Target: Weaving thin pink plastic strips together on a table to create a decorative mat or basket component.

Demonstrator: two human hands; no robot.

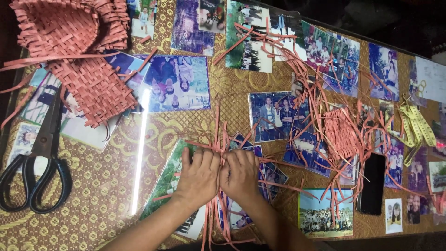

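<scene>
Work in hand: pink strips (222, 139) are being crossed and pressed flat under both hands at the lower centre of the frame, on the counter (102, 186).
Done so far: only a few strips are seen crossed under the hands; it is judged that this weave is at its very start, no woven patch being visible there.
Finished pieces: a woven basket (69, 23) and a flat woven panel (93, 88) are seen at the upper left; a small woven patch (341, 132) lies right of centre among loose strips.
Left to do: by the look of the long free ends fanning out above and below the hands, most of the weaving is judged to remain.
Left hand (199, 176): laid palm down, fingers (200, 158) extended and close together, pressing on the strips rather than gripping them.
Right hand (241, 174): laid palm down just beside the left hand, touching it, fingers flattened over the crossing; whether a strip is pinched underneath cannot be told.
Nearby: scissors (39, 162) lie at the left edge, a phone (373, 183) at the lower right, a tape measure (418, 128) at the right.
</scene>
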